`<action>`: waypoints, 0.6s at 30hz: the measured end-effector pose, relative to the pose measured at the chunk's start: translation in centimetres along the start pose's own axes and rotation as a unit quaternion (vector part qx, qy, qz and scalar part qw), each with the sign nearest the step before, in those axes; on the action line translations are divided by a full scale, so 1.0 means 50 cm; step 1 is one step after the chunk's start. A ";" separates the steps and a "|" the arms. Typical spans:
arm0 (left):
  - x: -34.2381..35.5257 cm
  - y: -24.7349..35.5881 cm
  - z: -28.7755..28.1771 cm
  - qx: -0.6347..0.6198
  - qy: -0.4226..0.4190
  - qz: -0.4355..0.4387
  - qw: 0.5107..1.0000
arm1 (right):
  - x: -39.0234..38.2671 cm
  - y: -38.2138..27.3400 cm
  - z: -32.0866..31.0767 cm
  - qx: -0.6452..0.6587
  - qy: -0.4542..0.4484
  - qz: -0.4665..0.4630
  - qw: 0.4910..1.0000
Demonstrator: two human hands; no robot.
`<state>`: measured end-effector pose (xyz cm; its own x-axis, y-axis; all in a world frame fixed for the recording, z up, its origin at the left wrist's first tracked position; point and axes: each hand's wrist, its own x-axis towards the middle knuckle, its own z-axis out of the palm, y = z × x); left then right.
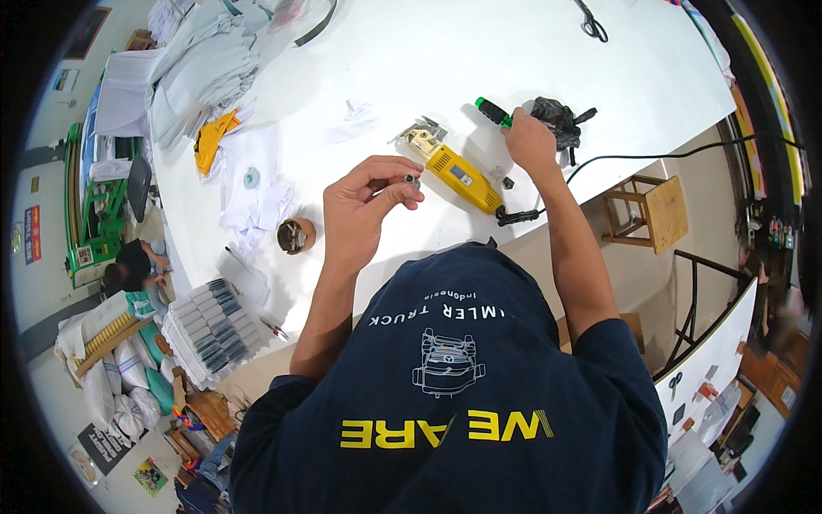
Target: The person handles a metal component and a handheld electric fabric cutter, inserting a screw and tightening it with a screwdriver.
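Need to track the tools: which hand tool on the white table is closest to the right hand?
The green-handled tool, which the right hand touches at its tip. The yellow power tool lies apart toward the left hand; the black scissors sit at the far edge.

The white counter (479, 51) has lots of bare room up top, past the yellow power tool (462, 176). That tool lies between the left hand (368, 206) and the right hand (531, 141), so it blocks the straight way across. A black bag (556, 120) sits just beside the right hand. A black cord (651, 154) runs off the counter's right edge. A small brown cup (296, 235) stands left of the left hand, near loose white papers (257, 184).
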<state>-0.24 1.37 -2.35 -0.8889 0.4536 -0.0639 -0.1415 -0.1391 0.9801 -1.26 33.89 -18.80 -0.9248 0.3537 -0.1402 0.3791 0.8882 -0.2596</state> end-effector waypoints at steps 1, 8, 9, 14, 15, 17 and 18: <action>-0.002 0.000 -0.004 0.007 0.006 0.011 1.000 | -0.007 -0.021 -0.026 0.037 0.014 -0.008 0.999; -0.019 0.031 0.013 0.020 0.030 0.047 0.998 | -0.137 -0.097 -0.226 0.509 0.067 -0.055 0.856; -0.021 0.034 0.015 0.046 0.020 0.062 0.997 | -0.174 -0.119 -0.257 0.640 0.041 -0.027 0.767; -0.016 0.042 0.029 0.087 0.011 0.109 0.990 | -0.286 -0.188 -0.381 0.715 0.151 -0.186 0.657; -0.015 0.045 0.032 0.102 0.010 0.118 0.988 | -0.292 -0.190 -0.388 0.709 0.158 -0.209 0.655; -0.016 0.048 0.031 0.139 -0.009 0.128 0.982 | -0.304 -0.198 -0.398 0.696 0.170 -0.255 0.650; -0.015 0.050 0.031 0.158 -0.020 0.134 0.978 | -0.307 -0.200 -0.396 0.684 0.182 -0.258 0.658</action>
<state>0.75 2.07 0.42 -0.8573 0.4729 0.2036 0.2406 0.0184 0.9705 8.52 25.38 4.88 -0.7937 0.3768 0.4776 -0.5442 -0.0890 -0.8342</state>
